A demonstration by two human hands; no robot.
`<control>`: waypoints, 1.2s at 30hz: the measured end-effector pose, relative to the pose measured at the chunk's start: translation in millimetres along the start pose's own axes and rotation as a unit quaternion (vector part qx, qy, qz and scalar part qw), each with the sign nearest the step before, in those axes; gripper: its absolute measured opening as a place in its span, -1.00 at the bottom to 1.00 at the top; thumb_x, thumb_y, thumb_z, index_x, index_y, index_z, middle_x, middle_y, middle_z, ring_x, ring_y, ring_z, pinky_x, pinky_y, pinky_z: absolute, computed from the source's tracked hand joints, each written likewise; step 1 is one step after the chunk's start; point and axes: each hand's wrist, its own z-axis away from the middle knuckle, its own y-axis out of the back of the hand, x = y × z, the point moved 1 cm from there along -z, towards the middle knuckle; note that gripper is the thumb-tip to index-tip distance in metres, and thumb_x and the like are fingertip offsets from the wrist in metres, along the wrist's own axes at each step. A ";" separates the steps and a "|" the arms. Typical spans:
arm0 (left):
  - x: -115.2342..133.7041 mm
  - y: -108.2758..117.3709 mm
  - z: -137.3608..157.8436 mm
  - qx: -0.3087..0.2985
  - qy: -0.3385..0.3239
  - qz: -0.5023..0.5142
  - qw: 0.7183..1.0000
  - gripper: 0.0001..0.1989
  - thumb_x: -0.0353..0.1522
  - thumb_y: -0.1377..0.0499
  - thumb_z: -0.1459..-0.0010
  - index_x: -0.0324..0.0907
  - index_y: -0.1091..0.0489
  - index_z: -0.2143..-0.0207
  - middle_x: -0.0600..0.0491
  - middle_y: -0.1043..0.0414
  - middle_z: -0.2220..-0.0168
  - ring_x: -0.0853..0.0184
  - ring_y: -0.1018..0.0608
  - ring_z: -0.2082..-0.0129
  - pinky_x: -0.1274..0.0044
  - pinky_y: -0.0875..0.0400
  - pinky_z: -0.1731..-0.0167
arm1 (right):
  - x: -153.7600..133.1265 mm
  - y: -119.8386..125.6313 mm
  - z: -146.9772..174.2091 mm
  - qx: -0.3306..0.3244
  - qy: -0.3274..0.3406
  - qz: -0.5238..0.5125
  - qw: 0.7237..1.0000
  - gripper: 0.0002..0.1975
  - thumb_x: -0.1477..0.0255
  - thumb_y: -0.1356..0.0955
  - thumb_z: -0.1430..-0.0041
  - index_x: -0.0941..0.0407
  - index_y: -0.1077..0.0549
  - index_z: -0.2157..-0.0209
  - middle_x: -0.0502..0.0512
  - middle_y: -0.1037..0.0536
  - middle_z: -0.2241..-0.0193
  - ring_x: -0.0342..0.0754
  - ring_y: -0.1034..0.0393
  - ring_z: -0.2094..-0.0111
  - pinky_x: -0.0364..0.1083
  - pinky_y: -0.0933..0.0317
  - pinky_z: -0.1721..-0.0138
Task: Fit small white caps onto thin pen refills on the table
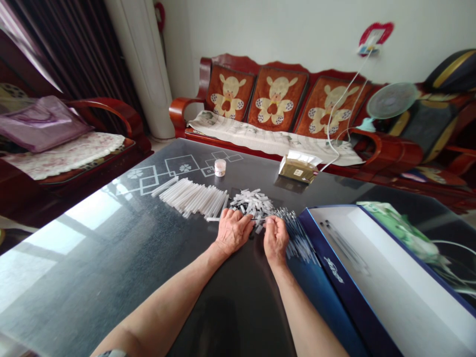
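My left hand [234, 230] rests on the dark table with its fingers closed over a white translucent tube [212, 218], whose end sticks out to the left. My right hand [275, 238] pinches a thin rod [259, 219] that bridges the gap to my left fingers. Whether the rod sits inside the tube is hidden by my left hand. Beyond my left hand lies a row of similar white tubes [193, 197]. A heap of small whitish cap-like pieces [253, 201] is just beyond both hands. Thin rods with shiny tips [299, 240] lie right of my right hand.
A blue-edged open box [394, 292] with a few dark-tipped rods [344, 245] inside stands at the right. Green-and-white packaging [405, 228] lies behind it. Farther back are a small round jar [220, 167] and a tissue pack [298, 167]. A wooden sofa [182, 111] stands beyond the table.
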 end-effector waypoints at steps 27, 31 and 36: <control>0.2 3.2 2.3 0.002 -0.025 -0.009 1.000 -0.75 -0.36 -0.06 -0.21 -0.13 -0.48 0.13 -0.02 -0.38 0.38 0.20 -0.35 0.31 0.33 -0.18 0.18 | -37.8 20.1 -6.0 -0.178 0.261 0.311 0.896 -0.75 0.53 -0.20 -0.30 0.14 -0.50 0.17 0.13 -0.59 0.30 -0.04 -0.45 0.26 -0.07 -0.22 0.11; -3.1 2.3 2.5 0.015 -0.013 -0.007 1.000 -0.71 -0.38 -0.06 -0.20 -0.14 -0.46 0.06 -0.04 -0.40 0.35 0.19 -0.36 0.30 0.33 -0.18 0.17 | -30.5 49.6 -26.4 -0.175 0.172 0.392 0.887 -0.79 0.52 -0.24 -0.25 0.13 -0.52 0.25 0.15 -0.51 0.25 -0.06 -0.41 0.26 -0.15 -0.22 0.22; -4.5 0.3 2.6 0.006 -0.015 -0.005 1.000 -0.72 -0.38 -0.05 -0.20 -0.13 -0.46 0.08 -0.04 -0.41 0.34 0.19 -0.35 0.30 0.33 -0.19 0.17 | -3.2 77.4 -41.7 -0.171 0.072 0.515 0.837 -0.84 0.50 -0.29 -0.19 0.13 -0.52 0.26 0.11 -0.43 0.35 -0.09 -0.34 0.37 -0.15 -0.15 0.33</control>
